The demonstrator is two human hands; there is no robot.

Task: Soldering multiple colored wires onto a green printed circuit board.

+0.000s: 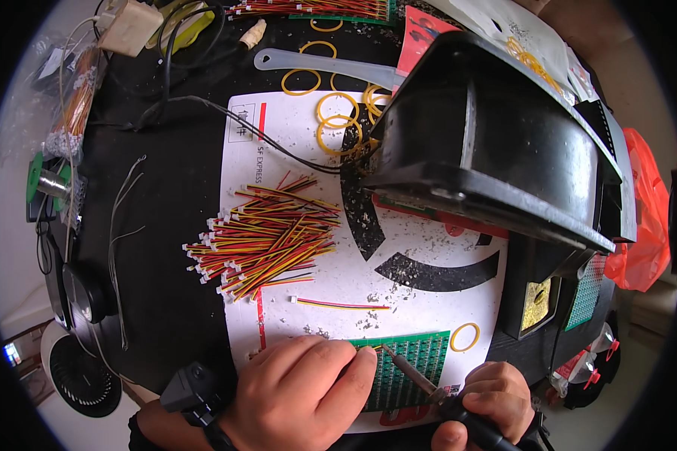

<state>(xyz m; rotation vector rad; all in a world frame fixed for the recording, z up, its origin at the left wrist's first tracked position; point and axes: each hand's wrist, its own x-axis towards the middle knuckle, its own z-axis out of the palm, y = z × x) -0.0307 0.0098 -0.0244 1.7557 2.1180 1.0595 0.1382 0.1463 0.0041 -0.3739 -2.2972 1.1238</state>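
A soldering iron [414,372] is gripped in my right hand [496,402], its fingers wrapped round the black handle. The iron's tip touches or nearly touches the upper part of a green circuit board [421,376] with rows of small pads. My left hand [301,387] rests over the board's left side, fingers closed in a pinch. A short bit of yellow wire [376,347] shows at its fingertips; the rest is hidden under the hand. Beyond the board lies a single wire lead [338,304] with a white connector. Farther left is a pile of red, black and yellow wire leads [271,240].
A large black housing [489,143] stands over the right side of the white sheet [241,173]. Yellow rubber bands [338,113] and a translucent plastic strip [323,66] lie behind. A solder spool [49,182] sits left; a sponge holder [538,301] and red bag [639,218] right.
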